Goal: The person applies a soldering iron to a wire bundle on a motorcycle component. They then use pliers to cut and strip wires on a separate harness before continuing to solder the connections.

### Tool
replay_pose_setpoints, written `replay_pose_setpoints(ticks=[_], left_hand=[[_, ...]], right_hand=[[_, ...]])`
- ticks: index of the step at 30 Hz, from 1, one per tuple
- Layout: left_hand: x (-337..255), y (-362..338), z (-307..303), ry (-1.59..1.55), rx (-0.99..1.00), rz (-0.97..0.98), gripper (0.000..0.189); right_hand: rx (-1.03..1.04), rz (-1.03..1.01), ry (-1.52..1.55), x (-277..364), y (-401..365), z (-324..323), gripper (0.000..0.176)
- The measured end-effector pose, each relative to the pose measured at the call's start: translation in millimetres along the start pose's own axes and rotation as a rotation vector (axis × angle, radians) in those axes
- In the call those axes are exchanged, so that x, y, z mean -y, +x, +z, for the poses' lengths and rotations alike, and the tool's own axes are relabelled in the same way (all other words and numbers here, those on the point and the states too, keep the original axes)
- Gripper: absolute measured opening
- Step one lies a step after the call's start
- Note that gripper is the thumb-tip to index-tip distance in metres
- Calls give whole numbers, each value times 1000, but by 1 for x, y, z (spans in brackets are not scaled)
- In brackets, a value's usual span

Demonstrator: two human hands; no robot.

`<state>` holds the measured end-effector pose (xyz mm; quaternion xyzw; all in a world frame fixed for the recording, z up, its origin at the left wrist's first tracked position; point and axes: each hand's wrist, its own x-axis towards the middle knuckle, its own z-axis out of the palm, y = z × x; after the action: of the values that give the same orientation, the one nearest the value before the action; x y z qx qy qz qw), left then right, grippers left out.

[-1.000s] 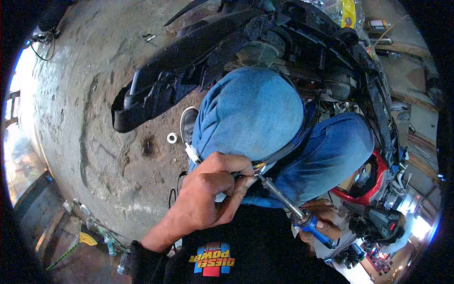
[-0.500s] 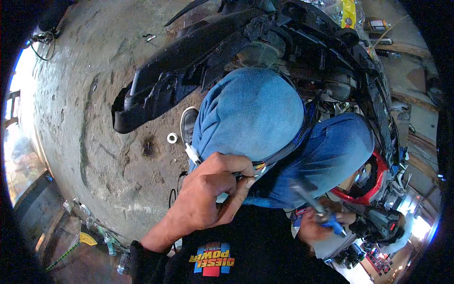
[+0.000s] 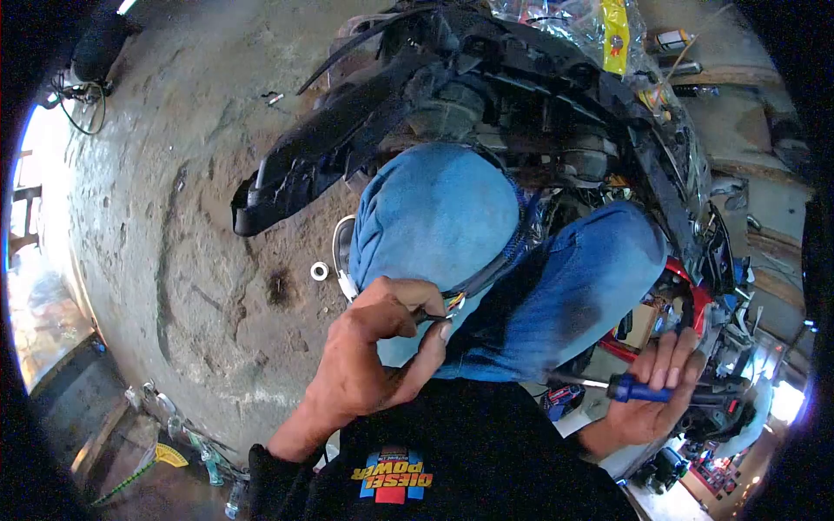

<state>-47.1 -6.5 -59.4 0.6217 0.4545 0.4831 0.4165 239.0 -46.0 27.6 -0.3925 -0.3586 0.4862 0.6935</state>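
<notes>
My left hand (image 3: 369, 347) is closed in front of the raised knee. Its thumb and forefinger pinch the end of a dark-sheathed wire bundle (image 3: 454, 301), where yellow, orange and white strands show. The dark sheath (image 3: 491, 273) runs up between my denim-covered legs (image 3: 439, 217). Out to the right, my right hand (image 3: 660, 391) wraps round a blue-handled tool (image 3: 641, 388), its metal shaft pointing left toward my lap. The tool's exact kind is not clear.
A large black vehicle panel assembly (image 3: 486, 104) arches ahead of my knees. On the rough concrete floor (image 3: 208, 260) a white ring (image 3: 319, 271) lies beside my shoe (image 3: 344, 252). Red bodywork (image 3: 691, 291) stands on the right, and a yellow fan-shaped object (image 3: 170, 455) lies lower left.
My right hand has moved up and right with the blue-handled tool, whose shaft has swung closer to level. My left hand has shifted slightly left, still pinching the wires.
</notes>
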Motion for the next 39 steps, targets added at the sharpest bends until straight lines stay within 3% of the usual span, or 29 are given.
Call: replay_pose_setpoints(ticks=[2,4,8,10,12,17,18,21,29,32,35,39], left_hand=[[-3,1,0,-17,-37,15,38],[-8,3,-5,-1,-3,-1,46],[-17,3,-6,-139,-25,-187,41],[-22,6,-8,-185,-7,-243,39],[-25,9,-11,-304,-13,-321,38],[-45,21,-18,-417,-4,-501,35],[-48,23,-20,-426,3,-521,34],[-56,29,-24,-456,17,-590,32],[-68,39,-28,-468,33,-698,29],[-67,40,-28,-449,16,-684,30],[-62,37,-20,-335,-34,-529,30],[-64,38,-22,3,-1,-457,21]], right_hand=[[89,159,14,4,6,17,20],[135,183,-85,-5,2,33,9],[192,472,-506,8,18,76,10],[307,532,-663,4,33,90,13],[277,548,-652,-6,35,102,13],[390,369,-749,-38,38,94,17],[370,434,-757,-40,39,96,16],[434,263,-829,-52,40,94,15],[484,180,-820,-69,45,97,14],[530,279,-817,-60,53,99,14],[539,304,-819,-63,57,98,13],[568,270,-817,-66,60,97,13]])
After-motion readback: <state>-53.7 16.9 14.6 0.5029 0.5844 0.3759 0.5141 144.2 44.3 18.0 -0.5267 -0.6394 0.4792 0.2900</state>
